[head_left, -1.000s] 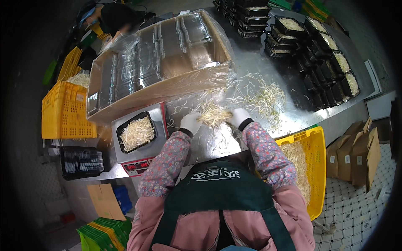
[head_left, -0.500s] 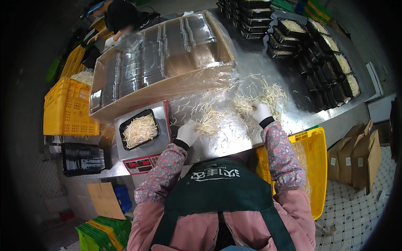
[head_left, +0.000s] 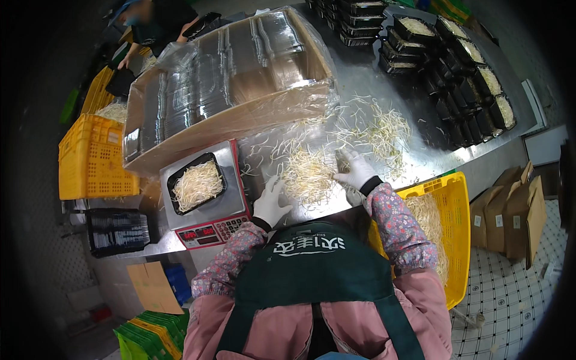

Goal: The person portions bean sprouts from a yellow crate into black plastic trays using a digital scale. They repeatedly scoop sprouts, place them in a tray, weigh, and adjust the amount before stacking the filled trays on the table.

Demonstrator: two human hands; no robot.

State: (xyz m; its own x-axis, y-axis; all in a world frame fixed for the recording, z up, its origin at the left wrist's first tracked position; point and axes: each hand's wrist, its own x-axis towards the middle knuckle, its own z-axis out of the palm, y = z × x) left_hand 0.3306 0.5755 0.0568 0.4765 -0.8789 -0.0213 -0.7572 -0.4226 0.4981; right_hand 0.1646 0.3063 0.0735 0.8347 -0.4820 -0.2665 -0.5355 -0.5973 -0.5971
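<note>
Sprouts lie heaped on the table between the left hand and right hand, both loosely spread, gripping nothing.

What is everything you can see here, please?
table: one, grey, centre
sprouts: one pile plus strands, pale, on table
scale: one, silver, left of sprouts
tray: one, black, on scale
box: one, brown, behind scale
lids: many, clear, in box
nested trays: many, black, beside scale
tray stacks: several, black, upper right
crates: three or more, yellow, both sides
bags or cartons: several, brown, right
cardboard: one, brown, lower left
bundle: one, green, lower left
co-worker: one, dark clothes, upper left
apron: one, green, lower centre
left hand: one, white-gloved, beside sprouts
right hand: one, white-gloved, beside sprouts
</note>
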